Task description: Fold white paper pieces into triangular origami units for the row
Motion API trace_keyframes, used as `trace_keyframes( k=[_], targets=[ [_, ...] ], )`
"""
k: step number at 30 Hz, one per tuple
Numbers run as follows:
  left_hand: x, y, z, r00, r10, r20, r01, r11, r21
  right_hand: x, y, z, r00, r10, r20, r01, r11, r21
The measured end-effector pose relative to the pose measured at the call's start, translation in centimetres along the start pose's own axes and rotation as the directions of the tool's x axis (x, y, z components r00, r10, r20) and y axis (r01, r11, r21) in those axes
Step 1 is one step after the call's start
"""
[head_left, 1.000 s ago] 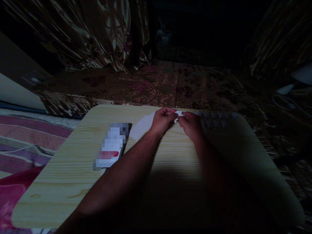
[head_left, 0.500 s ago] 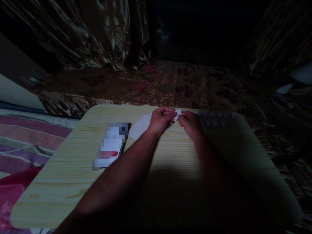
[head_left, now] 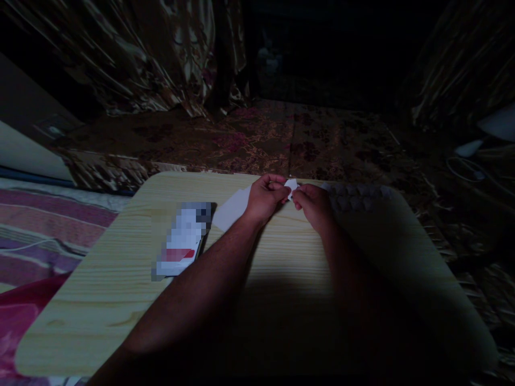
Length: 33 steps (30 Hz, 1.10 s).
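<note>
Near the far edge of the pale wooden table (head_left: 281,257), my left hand (head_left: 266,197) pinches a small folded piece of white paper (head_left: 292,187) from its left side. My right hand (head_left: 313,202) grips the same piece from the right, thumb and fingers closed on it. Partly hidden behind my left hand and forearm, a larger white sheet of paper (head_left: 231,210) lies on the table. To the right of my right hand, several small greyish pieces (head_left: 354,197) sit in rows; the dim light hides what they are.
A phone-like flat object (head_left: 181,238), blurred, with a red patch, lies on the left of the table. Striped bedding (head_left: 44,225) borders the table's left side. A patterned cloth-covered ledge (head_left: 233,136) and curtains (head_left: 177,53) stand beyond. A white cable (head_left: 462,166) lies at far right.
The small paper has turned between my fingers and shows a broader white face. Both hands stay nearly in place, and the things on the table have not moved.
</note>
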<state>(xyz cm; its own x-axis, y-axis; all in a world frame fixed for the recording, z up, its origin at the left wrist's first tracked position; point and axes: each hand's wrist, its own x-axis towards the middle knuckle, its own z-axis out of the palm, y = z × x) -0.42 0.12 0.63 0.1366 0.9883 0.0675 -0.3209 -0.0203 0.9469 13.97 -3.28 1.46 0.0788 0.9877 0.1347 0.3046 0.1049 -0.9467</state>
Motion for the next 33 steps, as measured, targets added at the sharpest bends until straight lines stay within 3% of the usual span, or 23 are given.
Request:
trace_keyframes(
  k=[10, 24, 33],
  targets=[
    [-0.22, 0.0, 0.25, 1.0, -0.002, 0.001, 0.002, 0.999, 0.041, 0.05, 0.25, 0.13, 0.999, -0.035, -0.002, 0.035, 0.994, -0.107],
    [-0.22, -0.22, 0.33, 0.999, 0.023, -0.029, -0.022, 1.0, 0.019, 0.17, 0.94, 0.33, 0.992, -0.118, -0.044, 0.111, 0.986, -0.125],
    [-0.2, -0.19, 0.34, 0.998, 0.037, -0.058, -0.036, 0.999, 0.024, 0.21, 0.8, 0.57, 0.996, -0.084, -0.036, 0.08, 0.992, -0.101]
  ],
)
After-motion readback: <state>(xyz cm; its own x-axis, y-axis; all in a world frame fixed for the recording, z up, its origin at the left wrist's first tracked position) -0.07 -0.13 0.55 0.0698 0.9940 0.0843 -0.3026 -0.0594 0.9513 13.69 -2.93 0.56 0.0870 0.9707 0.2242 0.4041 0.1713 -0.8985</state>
